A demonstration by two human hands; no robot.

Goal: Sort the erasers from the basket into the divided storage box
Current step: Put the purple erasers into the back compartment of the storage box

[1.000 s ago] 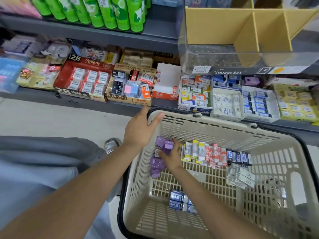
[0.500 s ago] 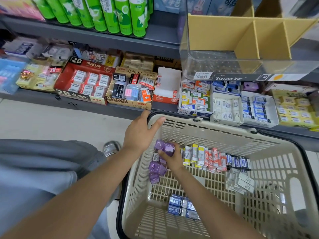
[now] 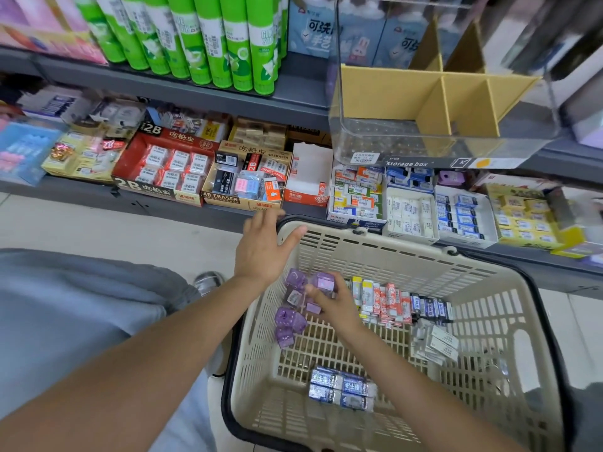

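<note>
- The right hand [image 3: 332,301] holds purple erasers [image 3: 323,283] inside the basket [image 3: 408,256].
- The left hand [image 3: 264,252] lies flat on the basket's corner, fingers spread.
- The storage box [image 3: 424,125] sits on the shelf above.

Basket [image 3: 424,256] sits below storage box [image 3: 408,93].

Both bare forearms reached forward from the lower left. The left hand [image 3: 261,252] lay flat with straight fingers [image 3: 290,234] spread, thumb toward the right. The right hand [image 3: 332,305] sat lower and nearer, its fingers curled around purple erasers [image 3: 321,283], thumb on top.
</note>
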